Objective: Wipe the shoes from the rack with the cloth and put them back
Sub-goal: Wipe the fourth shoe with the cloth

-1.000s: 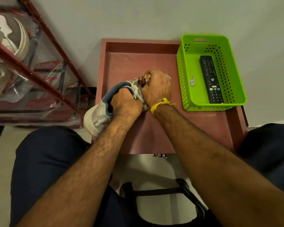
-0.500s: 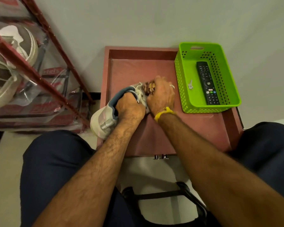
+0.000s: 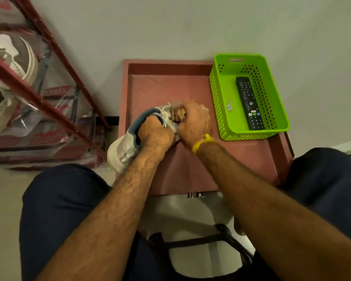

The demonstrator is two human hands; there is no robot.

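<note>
While clear plastic blurs the rack (image 3: 49, 102) shoes at left, the left hand (image 3: 155, 133) curls into a white sneaker's (image 3: 123, 149) collar at the red tray's (image 3: 251, 159) left edge; the right hand (image 3: 194, 123) clenches a mostly hidden cloth (image 3: 177, 114) against its laces.

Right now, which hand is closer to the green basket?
Right. The right hand sits just beside the green basket; the left hand grips the shoe, farther away.

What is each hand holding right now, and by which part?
The left hand grips the shoe at its collar, by the opening. The right hand holds a bunched brownish cloth against the shoe's laces.
</note>
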